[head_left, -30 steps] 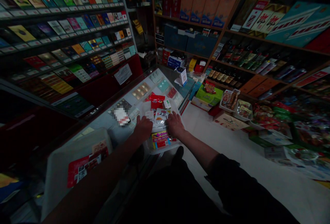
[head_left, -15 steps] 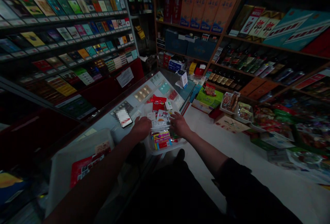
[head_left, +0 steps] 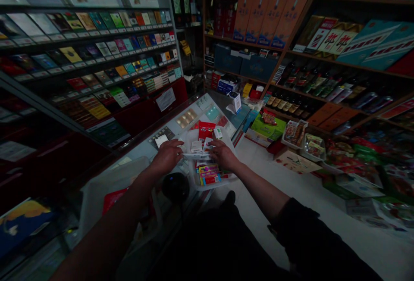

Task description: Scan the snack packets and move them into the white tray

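Observation:
Both my hands reach over a glass shop counter (head_left: 142, 154) onto a pile of small packets. My left hand (head_left: 168, 155) lies knuckles up, its fingers curled on the left end of a thin clear plastic packet (head_left: 195, 156). My right hand (head_left: 222, 153) grips the right end of the same packet. Just below it lies a bright pink, yellow and red packet (head_left: 208, 174) in a clear tray (head_left: 207, 185). Beyond the hands sit a red packet (head_left: 206, 129), small white boxes (head_left: 196, 146) and a phone (head_left: 161, 140).
A rack of cigarette packs (head_left: 97, 65) lines the left wall. Wooden shelves (head_left: 291, 57) with bottles and boxed goods stand ahead and right. Snack boxes (head_left: 293, 132) crowd the white floor (head_left: 310, 195). A dark round object (head_left: 175, 186) and a white bag (head_left: 113, 186) sit on the near counter.
My view has lifted and shifted, so the counter sits higher and to the right in view. Both hands have drawn together and taken up the clear packet above the pile.

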### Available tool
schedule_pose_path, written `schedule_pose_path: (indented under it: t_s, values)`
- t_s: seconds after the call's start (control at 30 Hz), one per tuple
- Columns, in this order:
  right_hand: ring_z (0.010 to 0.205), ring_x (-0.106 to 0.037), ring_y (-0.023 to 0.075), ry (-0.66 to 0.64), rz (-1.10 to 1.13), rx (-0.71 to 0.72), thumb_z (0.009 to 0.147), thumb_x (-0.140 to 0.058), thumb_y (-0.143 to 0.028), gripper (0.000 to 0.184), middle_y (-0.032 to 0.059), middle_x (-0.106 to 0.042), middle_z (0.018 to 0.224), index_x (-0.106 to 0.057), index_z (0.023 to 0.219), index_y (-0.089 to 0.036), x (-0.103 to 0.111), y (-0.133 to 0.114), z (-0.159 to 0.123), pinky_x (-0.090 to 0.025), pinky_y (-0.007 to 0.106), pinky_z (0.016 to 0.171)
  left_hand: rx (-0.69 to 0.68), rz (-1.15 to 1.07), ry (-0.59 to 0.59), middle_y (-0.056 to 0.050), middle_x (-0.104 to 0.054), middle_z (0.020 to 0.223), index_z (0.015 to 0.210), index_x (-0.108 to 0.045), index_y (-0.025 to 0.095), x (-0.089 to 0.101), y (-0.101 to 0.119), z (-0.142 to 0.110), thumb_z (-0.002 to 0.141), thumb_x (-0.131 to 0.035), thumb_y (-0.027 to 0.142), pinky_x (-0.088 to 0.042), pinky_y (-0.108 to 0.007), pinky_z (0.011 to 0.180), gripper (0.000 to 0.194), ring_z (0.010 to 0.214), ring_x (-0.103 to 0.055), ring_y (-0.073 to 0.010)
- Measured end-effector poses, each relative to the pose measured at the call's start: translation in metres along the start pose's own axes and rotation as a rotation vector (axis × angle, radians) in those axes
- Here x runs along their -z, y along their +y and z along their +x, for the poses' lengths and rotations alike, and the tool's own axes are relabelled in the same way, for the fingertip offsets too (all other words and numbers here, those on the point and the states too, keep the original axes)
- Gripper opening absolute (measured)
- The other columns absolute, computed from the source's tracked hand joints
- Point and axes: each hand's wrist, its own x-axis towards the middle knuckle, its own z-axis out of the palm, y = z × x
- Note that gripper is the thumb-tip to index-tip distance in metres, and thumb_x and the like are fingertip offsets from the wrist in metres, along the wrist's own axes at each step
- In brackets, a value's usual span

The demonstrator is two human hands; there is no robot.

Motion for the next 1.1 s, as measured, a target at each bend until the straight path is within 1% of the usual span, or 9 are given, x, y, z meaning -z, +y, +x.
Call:
schedule_pose_path:
  t_s: [0.13,0.27,0.43,0.53,0.6,0.67,0.8,0.93,1.1]
  values:
    - [0.143,-0.053,0.0295,0.0,0.041,-0.001,0.093,-0.068,-0.014,0.012,0.0142,-0.068,0.141,-0.079,0.094,-0.018,-0.006,-0.015,0.013,-0.039,0.053,0.123,0.033,-0.017,0.039,-0.012,-0.067,0.144,0.096,-0.081,0.02,0.008,-0.012,-0.014,0.094,-0.055,0.029,-0.042,-0.053,0.119,0.028,0.137,-0.058,-0.0319]
    - [0.139,-0.058,0.0291,0.02,0.065,-0.025,0.092,-0.07,-0.013,0.01,0.0146,-0.07,0.138,-0.078,0.089,-0.018,-0.013,-0.028,0.023,-0.044,0.052,0.119,0.057,0.008,0.084,-0.012,-0.068,0.143,0.098,-0.081,0.021,0.017,-0.018,-0.028,0.095,-0.052,0.028,-0.041,-0.055,0.119,0.03,0.139,-0.057,-0.0327]
    - [0.14,-0.057,0.0287,0.008,0.045,-0.023,0.091,-0.071,-0.013,0.011,0.0153,-0.068,0.141,-0.081,0.093,-0.018,-0.023,-0.039,0.032,-0.041,0.051,0.121,0.11,0.078,0.111,-0.012,-0.061,0.152,0.096,-0.082,0.02,0.022,-0.018,-0.045,0.096,-0.052,0.025,-0.033,-0.062,0.123,0.03,0.149,-0.046,-0.0366]
    - [0.146,-0.051,0.0315,0.017,-0.025,-0.013,0.09,-0.073,-0.013,0.011,0.0147,-0.066,0.145,-0.082,0.092,-0.019,-0.032,-0.046,0.035,-0.038,0.055,0.123,0.121,0.124,0.149,-0.01,-0.054,0.16,0.089,-0.081,0.022,0.025,-0.017,-0.055,0.094,-0.056,0.024,-0.021,-0.068,0.127,0.027,0.159,-0.031,-0.0382]
    - [0.153,-0.041,0.0355,0.032,-0.084,-0.017,0.087,-0.075,-0.014,0.011,0.0135,-0.062,0.15,-0.082,0.093,-0.02,-0.037,-0.051,0.037,-0.034,0.061,0.123,0.117,0.15,0.167,-0.008,-0.049,0.164,0.083,-0.081,0.022,0.028,-0.016,-0.061,0.093,-0.058,0.023,-0.013,-0.072,0.128,0.025,0.162,-0.022,-0.0393]
    - [0.157,-0.032,0.0394,0.033,-0.13,-0.018,0.086,-0.077,-0.015,0.012,0.0123,-0.056,0.157,-0.083,0.094,-0.021,-0.04,-0.057,0.038,-0.029,0.068,0.123,0.113,0.161,0.163,-0.008,-0.046,0.166,0.08,-0.08,0.021,0.031,-0.017,-0.067,0.092,-0.059,0.023,-0.009,-0.073,0.127,0.024,0.163,-0.019,-0.0407]
    - [0.161,-0.022,0.042,-0.014,-0.172,0.011,0.09,-0.076,-0.021,0.008,0.0135,-0.047,0.164,-0.083,0.093,-0.021,-0.042,-0.069,0.042,-0.022,0.074,0.122,0.117,0.161,0.126,-0.01,-0.045,0.167,0.078,-0.079,0.02,0.036,-0.021,-0.077,0.091,-0.058,0.022,-0.008,-0.074,0.127,0.025,0.162,-0.019,-0.0417]
    - [0.162,-0.02,0.04,-0.047,-0.185,0.029,0.091,-0.074,-0.021,0.008,0.0138,-0.047,0.164,-0.082,0.092,-0.02,-0.046,-0.079,0.047,-0.019,0.072,0.124,0.141,0.151,0.114,-0.011,-0.044,0.167,0.082,-0.08,0.021,0.037,-0.027,-0.088,0.091,-0.058,0.024,-0.009,-0.075,0.126,0.025,0.163,-0.017,-0.0416]
    - [0.162,-0.019,0.039,-0.077,-0.214,0.044,0.09,-0.076,-0.02,0.006,0.0115,-0.047,0.165,-0.081,0.093,-0.021,-0.062,-0.085,0.054,-0.018,0.072,0.125,0.168,0.184,0.11,-0.01,-0.045,0.166,0.079,-0.079,0.021,0.033,-0.034,-0.101,0.091,-0.057,0.023,-0.009,-0.075,0.126,0.026,0.163,-0.016,-0.0411]
